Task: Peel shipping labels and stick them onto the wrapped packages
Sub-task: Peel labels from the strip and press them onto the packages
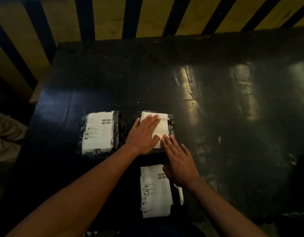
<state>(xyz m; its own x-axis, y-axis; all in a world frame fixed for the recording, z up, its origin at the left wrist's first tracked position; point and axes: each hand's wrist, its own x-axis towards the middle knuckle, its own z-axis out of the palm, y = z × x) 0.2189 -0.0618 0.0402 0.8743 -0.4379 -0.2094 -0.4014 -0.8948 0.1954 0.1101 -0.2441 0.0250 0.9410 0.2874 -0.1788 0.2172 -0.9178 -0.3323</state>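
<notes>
Two packages in black wrap lie side by side on the dark table. The left package (pixel 117 127) carries a white printed shipping label (pixel 98 130). On the right package (pixel 171 124) lies another white label (pixel 162 127). My left hand (pixel 143 134) presses flat on this label with straight fingers. My right hand (pixel 178 161) lies flat beside it, its fingertips touching the label's near right corner. A stack of printed labels (pixel 154 192) sits near the table's front edge, partly under my right hand.
The worn dark table (pixel 216 100) stretches far to the right and back. A narrow white strip (pixel 179 194) lies right of the label stack. Blue and yellow striped boards (pixel 113 16) stand behind the table. Pale cloth (pixel 5 134) shows at the left edge.
</notes>
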